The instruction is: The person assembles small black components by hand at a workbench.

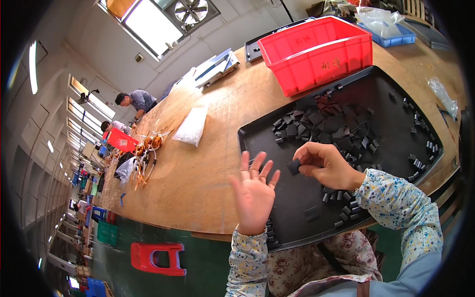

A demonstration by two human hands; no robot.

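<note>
Over the black tray (292, 232), my right hand (326, 166) pinches a small flat black square piece (293, 167) between thumb and fingertips. My left hand (255, 195) is raised palm up at the tray's left side, its fingers spread and nothing in it. A loose heap of flat black pieces (341, 123) covers the tray's middle. Rolled black pieces (349, 213) stand in short rows near the front edge, with more along the right side. One flat piece (311, 213) lies alone below my right hand.
A red plastic bin (316, 57) rests at the tray's far edge. To the left on the wooden table (217, 163) are a white bag (192, 126) and copper-coloured coils with wires (148, 146). A red stool (158, 258) stands on the floor. Two people work further down the table.
</note>
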